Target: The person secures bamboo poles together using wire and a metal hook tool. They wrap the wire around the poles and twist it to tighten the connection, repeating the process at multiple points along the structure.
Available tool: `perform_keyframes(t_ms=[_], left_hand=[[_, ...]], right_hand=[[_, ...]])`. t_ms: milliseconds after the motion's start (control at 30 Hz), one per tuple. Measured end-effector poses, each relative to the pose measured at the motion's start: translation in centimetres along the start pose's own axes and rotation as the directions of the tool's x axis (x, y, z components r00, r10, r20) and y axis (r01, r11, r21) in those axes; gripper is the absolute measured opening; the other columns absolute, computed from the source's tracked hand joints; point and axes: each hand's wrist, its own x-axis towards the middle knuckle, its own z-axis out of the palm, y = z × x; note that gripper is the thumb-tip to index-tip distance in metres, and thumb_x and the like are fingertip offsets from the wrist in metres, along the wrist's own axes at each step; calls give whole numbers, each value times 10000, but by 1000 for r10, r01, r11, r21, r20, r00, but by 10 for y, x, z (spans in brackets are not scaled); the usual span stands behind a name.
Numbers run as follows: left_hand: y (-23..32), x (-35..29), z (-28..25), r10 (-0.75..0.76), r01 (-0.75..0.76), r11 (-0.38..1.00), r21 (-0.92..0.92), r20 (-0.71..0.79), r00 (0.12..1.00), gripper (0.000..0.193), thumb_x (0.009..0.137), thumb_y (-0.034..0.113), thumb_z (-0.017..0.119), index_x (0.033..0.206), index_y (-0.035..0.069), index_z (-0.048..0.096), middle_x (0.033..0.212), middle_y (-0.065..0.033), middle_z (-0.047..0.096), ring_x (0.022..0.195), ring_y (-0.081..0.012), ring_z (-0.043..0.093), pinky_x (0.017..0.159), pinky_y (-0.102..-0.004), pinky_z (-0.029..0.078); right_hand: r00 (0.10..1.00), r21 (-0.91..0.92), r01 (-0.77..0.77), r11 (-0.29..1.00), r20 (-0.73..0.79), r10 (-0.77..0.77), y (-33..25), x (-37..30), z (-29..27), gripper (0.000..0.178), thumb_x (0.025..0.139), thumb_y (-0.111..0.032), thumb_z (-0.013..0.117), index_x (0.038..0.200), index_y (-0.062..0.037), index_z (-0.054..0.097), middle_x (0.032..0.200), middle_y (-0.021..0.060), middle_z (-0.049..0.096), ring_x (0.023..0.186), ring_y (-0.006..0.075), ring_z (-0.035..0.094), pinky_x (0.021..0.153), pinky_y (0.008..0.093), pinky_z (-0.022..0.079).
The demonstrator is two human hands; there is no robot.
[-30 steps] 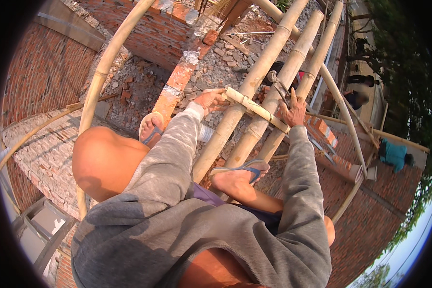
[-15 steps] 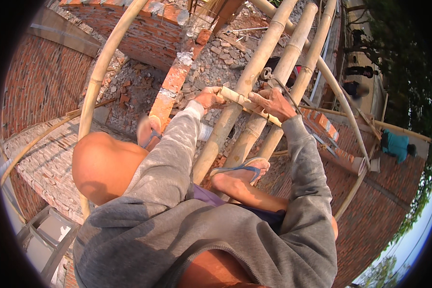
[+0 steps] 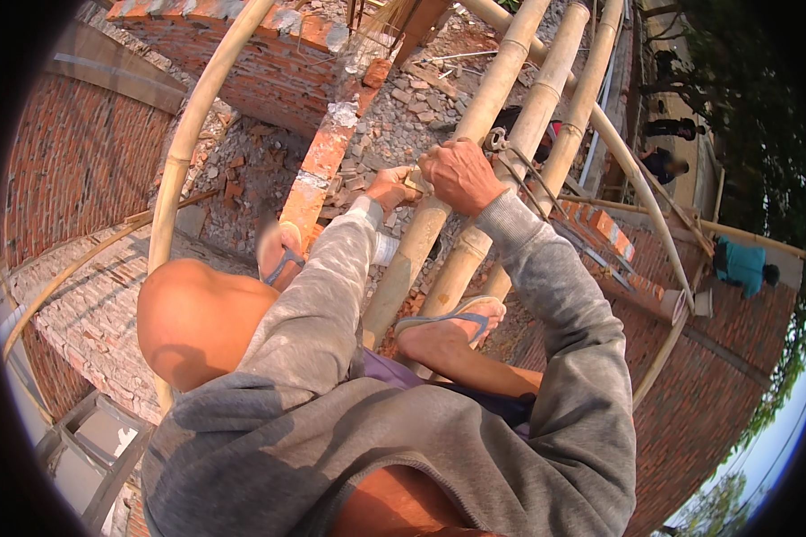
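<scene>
My left hand [image 3: 390, 188] is closed around the end of a short, pale bamboo piece [image 3: 415, 183], at the left side of the nearest bamboo pole [image 3: 409, 240]. Over that same pole, my right hand [image 3: 461, 175] is clenched with its knuckles up. Whatever its fingers hold is hidden beneath them, and so is most of the bamboo piece. Just right of this fist is a metal tool [image 3: 527, 183] with two thin dark handles, resembling pincers; I cannot tell whether it rests on the poles or touches the hand.
Two more bamboo poles [image 3: 457, 266] [image 3: 560, 161] run alongside the nearest one. My sandalled feet [image 3: 475, 320] [image 3: 280, 253] are by the poles and on a narrow brick wall top [image 3: 324, 166]. Rubble [image 3: 394, 121] lies below. Upright bamboo [image 3: 175, 161] stands left. People [image 3: 739, 267] are at far right.
My right hand has shifted left and turned from a pinch on the bamboo piece into a fist over the pole. The piece's right part no longer shows. Both tool handles now show.
</scene>
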Motion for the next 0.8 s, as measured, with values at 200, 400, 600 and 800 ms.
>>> perform_keyframes(t_ms=[200, 400, 600, 800], left_hand=[[-5, 0, 1, -48, 43, 995, -88, -46, 998, 569, 829, -194, 720, 1362, 4, 695, 1192, -107, 772, 991, -214, 779, 792, -346, 682], [-4, 4, -9, -80, 71, 990, -120, -77, 994, 513, 893, -169, 575, 1383, -36, 647, 1262, -145, 747, 1105, -263, 766, 943, -388, 682], [6, -6, -13, -116, 68, 974, -215, -218, 969, 510, 901, -178, 626, 1398, -63, 638, 1235, -177, 757, 1029, -253, 788, 817, -361, 706], [25, -18, -10, -163, 167, 985, 40, -86, 983, 493, 933, -98, 661, 1420, -24, 637, 1282, -130, 726, 1088, -209, 749, 892, -348, 689]], right_hand=[[997, 57, 38, 998, 59, -41, -73, -62, -7, 106, 782, -132, 724, 833, -49, 684, 756, 120, 705, 731, 322, 743, 642, 453, 560], [974, 304, -223, 926, 23, 227, -87, -86, 20, 77, 741, -88, 666, 804, -51, 641, 788, 161, 693, 674, 377, 718, 569, 495, 550], [936, 227, -350, 909, 116, 332, -80, -79, 26, 103, 725, -135, 700, 780, -60, 655, 663, 183, 667, 666, 399, 721, 606, 500, 561], [853, 405, -480, 778, 9, 522, -36, -83, -3, 176, 909, -184, 717, 797, -49, 727, 690, 199, 662, 621, 403, 677, 574, 477, 526]])
